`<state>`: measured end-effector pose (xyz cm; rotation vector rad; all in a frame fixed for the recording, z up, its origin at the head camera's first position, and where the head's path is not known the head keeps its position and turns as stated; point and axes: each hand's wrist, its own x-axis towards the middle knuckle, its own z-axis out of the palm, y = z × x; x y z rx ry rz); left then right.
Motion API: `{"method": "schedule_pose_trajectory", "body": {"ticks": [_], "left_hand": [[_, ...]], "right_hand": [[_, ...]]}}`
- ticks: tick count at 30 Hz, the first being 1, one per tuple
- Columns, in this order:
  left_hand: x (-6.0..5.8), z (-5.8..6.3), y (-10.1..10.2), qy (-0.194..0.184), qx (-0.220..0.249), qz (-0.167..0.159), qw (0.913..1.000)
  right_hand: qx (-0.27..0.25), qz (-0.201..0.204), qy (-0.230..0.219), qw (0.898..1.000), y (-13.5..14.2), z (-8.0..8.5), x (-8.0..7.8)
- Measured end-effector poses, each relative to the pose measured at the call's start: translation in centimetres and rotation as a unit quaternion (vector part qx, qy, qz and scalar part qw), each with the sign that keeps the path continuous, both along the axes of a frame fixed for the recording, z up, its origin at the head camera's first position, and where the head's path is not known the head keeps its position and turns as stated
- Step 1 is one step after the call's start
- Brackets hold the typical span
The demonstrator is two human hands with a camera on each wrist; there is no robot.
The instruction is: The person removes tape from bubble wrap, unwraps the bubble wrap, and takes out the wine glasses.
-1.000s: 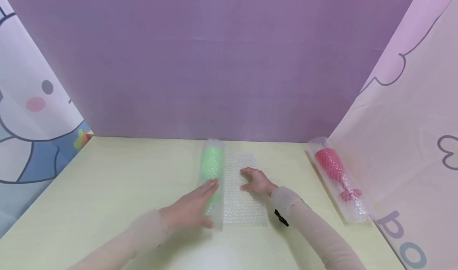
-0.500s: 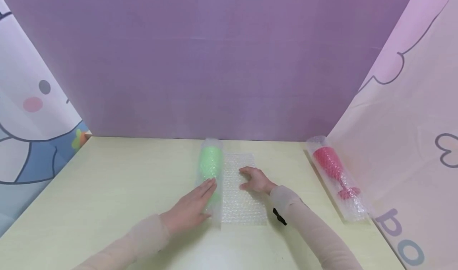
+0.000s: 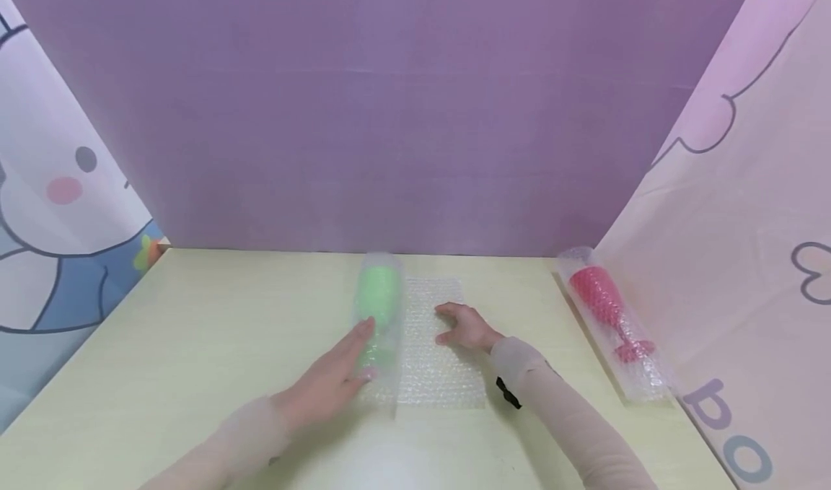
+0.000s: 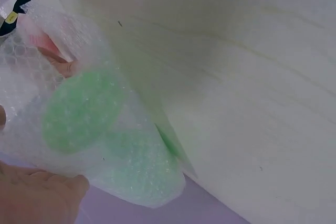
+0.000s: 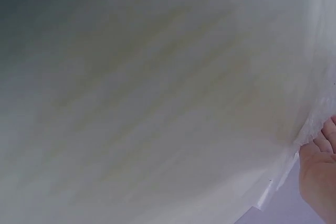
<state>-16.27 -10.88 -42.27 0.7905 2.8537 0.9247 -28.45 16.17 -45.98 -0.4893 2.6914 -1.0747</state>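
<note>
A green goblet-shaped cup (image 3: 379, 291) lies rolled in bubble wrap near the middle of the table, its wide end toward the back wall. My left hand (image 3: 321, 385) touches the roll's left side, fingers extended and thumb near its lower end. In the left wrist view the green cup (image 4: 84, 109) shows through the layers beside the left hand (image 4: 39, 195). To the right spreads the roll's loose flat bubble wrap (image 3: 428, 385). On that sheet rests my right hand (image 3: 469, 327), thumb and fingers apart. The right wrist view catches this hand (image 5: 319, 174) at the wrap's edge.
A red goblet (image 3: 597, 295) wrapped in bubble wrap lies slanted along the table's right edge. The pale table (image 3: 214, 331) meets a purple wall (image 3: 389, 115) at the back. Printed cartoon sheets (image 3: 727, 281) stand on both sides.
The wrapped green cup has rolled slightly left. My left hand has slid from on top of it to its left side. The right hand has stayed put.
</note>
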Motion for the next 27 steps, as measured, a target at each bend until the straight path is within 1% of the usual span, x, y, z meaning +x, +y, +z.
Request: {"method": "schedule_pose_trajectory", "body": {"ticks": [6, 12, 16, 18, 22, 24, 27], "left_hand": [[-0.2, 0.1, -0.6, 0.005, 0.057, 0.019, 0.9982], [-0.1, -0.1, -1.7, 0.017, 0.109, 0.048, 0.9927], [0.0, -0.1, -2.4, 0.004, 0.146, 0.061, 0.9873], [0.1, 0.0, -2.6, -0.015, 0.173, 0.066, 0.9826], [0.2, 0.4, -3.1, -0.050, 0.235, 0.080, 0.9674], [0.3, 0.7, -3.4, -0.053, 0.264, 0.085, 0.9594], [0.4, 0.9, -3.8, -0.047, 0.281, 0.096, 0.9536]], "right_hand": [[-0.003, 0.002, -0.004, 1.000, 0.1, -0.1, -0.1], [0.000, 0.006, -0.010, 1.000, 0.2, -0.1, -0.2], [0.008, 0.003, -0.014, 1.000, 0.2, -0.1, -0.3], [0.008, 0.003, -0.013, 1.000, 0.2, 0.0, -0.4], [0.005, 0.007, -0.011, 1.000, 0.2, 0.0, -0.3], [0.004, 0.007, -0.013, 1.000, 0.2, 0.0, -0.3], [0.002, 0.006, -0.014, 1.000, 0.2, -0.1, -0.3]]}}
